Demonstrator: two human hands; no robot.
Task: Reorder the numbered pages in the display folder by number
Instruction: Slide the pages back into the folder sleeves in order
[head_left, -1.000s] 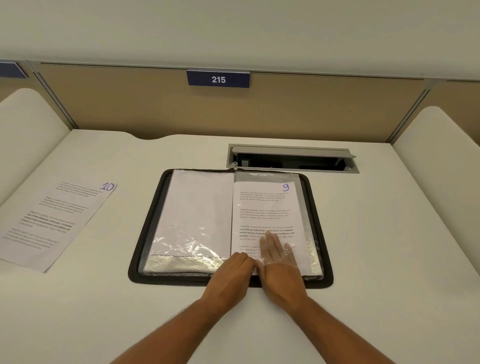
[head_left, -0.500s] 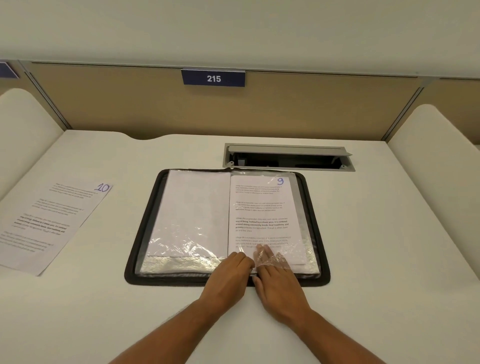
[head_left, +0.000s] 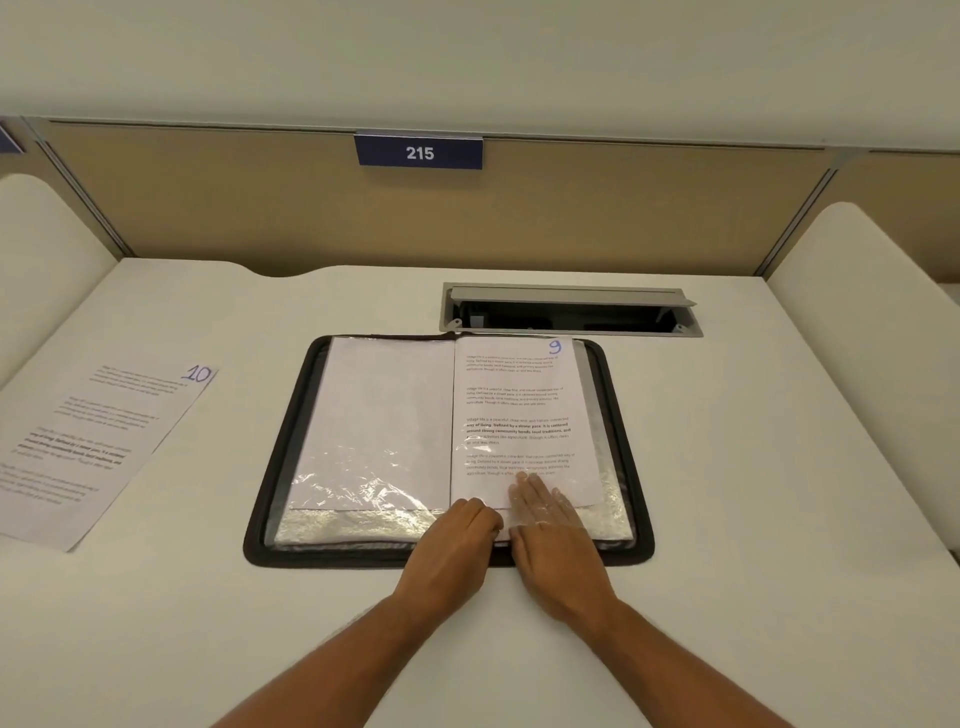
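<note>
Display folder is lying open at the table's centre. I am seeing my two hands at its 6 o'clock edge: left hand gripping the sleeve edge with fingers curled, right hand sliding flat inside the plastic sleeve under page 9. Two numbered pages are showing; page 10 is lying at 9 o'clock.

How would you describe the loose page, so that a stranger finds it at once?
Start from the open black display folder in the middle of the white desk. Look left: one loose sheet lies flat there, apart from the folder. Its corner bears a handwritten 10, while the folder's page bears 9.
</note>
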